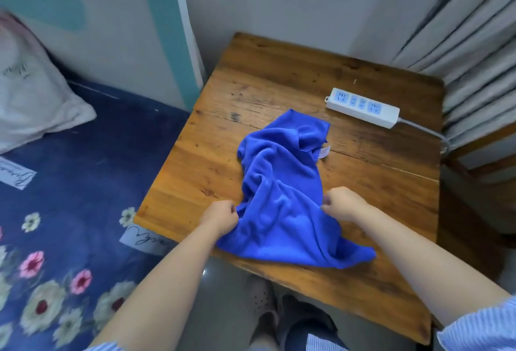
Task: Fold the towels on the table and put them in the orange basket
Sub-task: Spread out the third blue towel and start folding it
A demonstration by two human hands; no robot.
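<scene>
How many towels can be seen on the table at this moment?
1: a blue towel lies crumpled at the middle of the wooden table, pinched by both hands. No other towel is in view.

Both hands, left (pixel 220 218) and right (pixel 343 204), pinch crumpled blue towel (pixel 282 194) on wooden table (pixel 279 77)

Your head camera looks steeply down at the wooden table (pixel 279 79) from close above (one view only).

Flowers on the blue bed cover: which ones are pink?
The two pink flowers near the bed cover's left side; the others around them are white with dark centres.
</scene>
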